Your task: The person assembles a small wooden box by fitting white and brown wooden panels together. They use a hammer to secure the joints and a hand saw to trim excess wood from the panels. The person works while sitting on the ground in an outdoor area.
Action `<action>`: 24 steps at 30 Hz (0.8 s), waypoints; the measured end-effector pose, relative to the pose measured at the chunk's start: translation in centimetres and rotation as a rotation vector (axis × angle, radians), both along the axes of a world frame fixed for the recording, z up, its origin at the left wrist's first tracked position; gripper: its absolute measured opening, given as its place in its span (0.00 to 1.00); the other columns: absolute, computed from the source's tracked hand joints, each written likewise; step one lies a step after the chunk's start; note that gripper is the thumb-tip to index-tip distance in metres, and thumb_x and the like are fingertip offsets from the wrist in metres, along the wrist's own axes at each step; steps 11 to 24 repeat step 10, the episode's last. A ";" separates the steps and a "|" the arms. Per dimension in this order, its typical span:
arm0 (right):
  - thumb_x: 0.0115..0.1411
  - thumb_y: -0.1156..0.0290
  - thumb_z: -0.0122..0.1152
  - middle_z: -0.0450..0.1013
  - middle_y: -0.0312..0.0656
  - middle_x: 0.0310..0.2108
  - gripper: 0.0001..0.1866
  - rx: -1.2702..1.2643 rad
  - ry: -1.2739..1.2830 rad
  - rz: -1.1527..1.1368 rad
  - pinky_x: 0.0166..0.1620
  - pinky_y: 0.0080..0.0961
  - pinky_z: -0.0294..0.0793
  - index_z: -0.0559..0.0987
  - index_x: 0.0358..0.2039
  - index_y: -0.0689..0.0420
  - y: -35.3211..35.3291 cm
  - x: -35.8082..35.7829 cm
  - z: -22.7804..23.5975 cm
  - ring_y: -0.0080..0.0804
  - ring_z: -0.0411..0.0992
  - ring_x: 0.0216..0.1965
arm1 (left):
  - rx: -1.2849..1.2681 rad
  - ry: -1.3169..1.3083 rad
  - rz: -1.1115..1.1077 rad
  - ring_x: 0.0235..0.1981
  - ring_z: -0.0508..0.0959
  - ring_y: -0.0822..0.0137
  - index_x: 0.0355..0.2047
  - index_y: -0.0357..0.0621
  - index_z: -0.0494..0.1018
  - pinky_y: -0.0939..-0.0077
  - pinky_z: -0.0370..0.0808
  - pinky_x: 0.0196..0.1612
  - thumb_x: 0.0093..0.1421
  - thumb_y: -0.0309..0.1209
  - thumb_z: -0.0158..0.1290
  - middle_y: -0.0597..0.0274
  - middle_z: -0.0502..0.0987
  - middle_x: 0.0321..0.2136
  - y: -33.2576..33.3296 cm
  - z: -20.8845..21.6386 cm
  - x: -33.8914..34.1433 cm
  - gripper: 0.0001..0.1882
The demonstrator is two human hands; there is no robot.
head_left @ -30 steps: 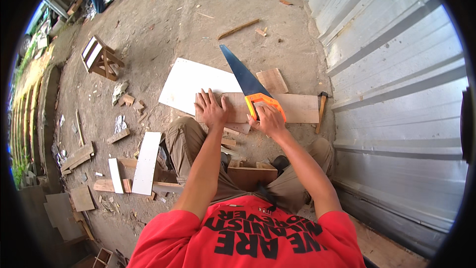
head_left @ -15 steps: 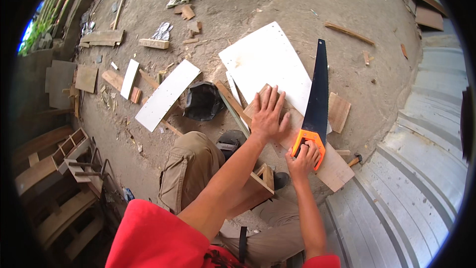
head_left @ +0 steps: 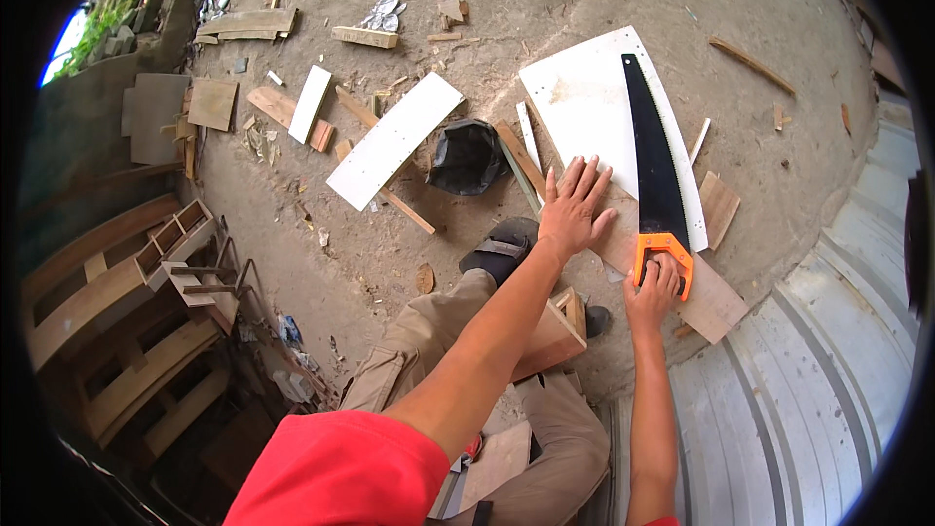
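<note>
My right hand (head_left: 652, 284) is wrapped round the orange handle of a handsaw (head_left: 660, 156). The saw's dark blade points away from me and lies over a brown wooden board (head_left: 716, 300) and a white panel (head_left: 575, 88). My left hand (head_left: 575, 206) presses flat on the same wooden board, fingers spread, to the left of the saw. Part of the board is hidden under the hand and the saw, and its far part meets the white panel. Below the board, near my legs, stands a wooden box-like piece (head_left: 551, 339).
A black bag or bucket (head_left: 467, 158) sits left of the white panel. White strips (head_left: 397, 141) and wood scraps (head_left: 365, 37) lie about the dirt floor. Corrugated metal sheeting (head_left: 808, 380) runs along the right. Wooden frames (head_left: 107, 302) are stacked at the left.
The whole view has shifted, so things sit farther right in it. The saw blade now leans left instead of slightly right. My left hand stays flat on the board.
</note>
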State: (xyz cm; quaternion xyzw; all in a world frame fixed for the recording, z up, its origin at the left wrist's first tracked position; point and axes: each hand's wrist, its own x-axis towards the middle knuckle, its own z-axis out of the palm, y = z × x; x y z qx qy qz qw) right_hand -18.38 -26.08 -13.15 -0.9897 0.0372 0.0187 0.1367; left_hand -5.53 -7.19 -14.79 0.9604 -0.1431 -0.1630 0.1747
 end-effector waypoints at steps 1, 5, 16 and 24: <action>0.55 0.65 0.63 0.66 0.50 0.53 0.19 0.000 0.030 -0.010 0.63 0.52 0.59 0.72 0.44 0.61 0.3 -0.1 0.4 0.49 0.62 0.60 | 0.001 0.034 -0.002 0.74 0.43 0.60 0.73 0.62 0.47 0.43 0.36 0.72 0.66 0.57 0.42 0.66 0.45 0.73 0.2 0.1 -0.1 0.39; 0.58 0.66 0.63 0.64 0.51 0.58 0.22 -0.055 0.141 -0.050 0.69 0.52 0.52 0.72 0.49 0.64 2.1 -0.6 1.7 0.49 0.57 0.66 | -0.025 0.091 -0.079 0.74 0.42 0.59 0.73 0.53 0.45 0.45 0.37 0.72 0.63 0.54 0.47 0.61 0.44 0.73 1.5 0.9 0.4 0.43; 0.57 0.65 0.67 0.60 0.50 0.64 0.32 -0.155 0.390 -0.130 0.71 0.55 0.44 0.66 0.59 0.64 4.0 -0.2 3.3 0.47 0.49 0.71 | 0.253 0.121 -0.372 0.75 0.40 0.59 0.73 0.50 0.38 0.46 0.36 0.73 0.61 0.53 0.53 0.54 0.39 0.74 4.4 2.1 0.6 0.50; 0.57 0.65 0.67 0.60 0.50 0.64 0.32 -0.155 0.390 -0.130 0.71 0.55 0.44 0.66 0.59 0.64 4.0 -0.2 3.3 0.47 0.49 0.71 | 0.253 0.121 -0.372 0.75 0.40 0.59 0.73 0.50 0.38 0.46 0.36 0.73 0.61 0.53 0.53 0.54 0.39 0.74 4.4 2.1 0.6 0.50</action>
